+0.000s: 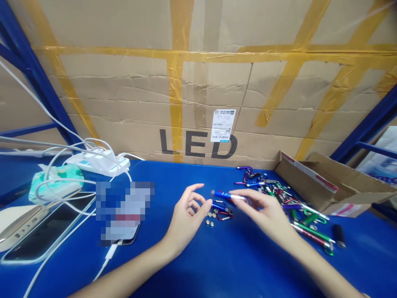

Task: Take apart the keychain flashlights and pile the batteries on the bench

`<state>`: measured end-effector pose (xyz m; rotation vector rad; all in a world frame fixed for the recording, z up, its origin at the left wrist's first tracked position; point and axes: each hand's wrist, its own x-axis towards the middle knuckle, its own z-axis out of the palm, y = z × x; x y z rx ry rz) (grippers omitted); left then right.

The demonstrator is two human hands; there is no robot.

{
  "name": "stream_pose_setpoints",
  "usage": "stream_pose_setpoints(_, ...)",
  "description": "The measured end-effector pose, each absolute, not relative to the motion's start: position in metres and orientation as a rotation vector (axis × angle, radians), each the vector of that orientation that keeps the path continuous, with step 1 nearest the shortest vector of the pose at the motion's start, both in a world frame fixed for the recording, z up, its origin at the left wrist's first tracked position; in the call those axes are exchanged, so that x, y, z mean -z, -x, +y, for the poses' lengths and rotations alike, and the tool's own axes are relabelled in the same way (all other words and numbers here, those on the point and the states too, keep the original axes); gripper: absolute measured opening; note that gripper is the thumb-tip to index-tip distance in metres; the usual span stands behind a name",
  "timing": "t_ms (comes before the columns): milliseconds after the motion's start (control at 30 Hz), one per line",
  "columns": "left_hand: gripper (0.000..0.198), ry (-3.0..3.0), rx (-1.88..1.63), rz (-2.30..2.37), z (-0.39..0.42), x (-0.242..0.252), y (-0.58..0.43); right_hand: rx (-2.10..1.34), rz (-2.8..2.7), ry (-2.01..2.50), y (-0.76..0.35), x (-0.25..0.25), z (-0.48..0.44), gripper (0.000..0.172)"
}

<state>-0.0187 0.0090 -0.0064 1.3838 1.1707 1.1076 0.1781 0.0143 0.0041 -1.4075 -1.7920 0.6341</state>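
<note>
Blue torch [221,194] sits pinched in the right hand [265,209] over the table [161,176], its free end pointing toward the left hand [189,213], which is loosely curled, apart from the right and seemingly empty. Handling it well likely means a light, steady pinch, the left bracing that free end, and fingers kept clear of the small loose cells [212,215] nearby.

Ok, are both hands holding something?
No, the right hand pinches a blue tube, while the left hand, loosely curled, shows nothing in its grasp.
</note>
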Motion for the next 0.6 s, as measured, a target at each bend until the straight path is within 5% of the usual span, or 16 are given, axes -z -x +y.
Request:
stream_pose_setpoints(367,0.013,-1.839,-0.964,1.212,0.004,0.009,0.018,-0.887,-1.95,1.211,-0.162,-0.004,-0.002,0.013)
stream_pose_setpoints(600,0.015,-1.762,-0.861,1.242,0.004,0.014,0.019,-1.122,-1.768,1.233,-0.163,-0.006,-0.001,0.024)
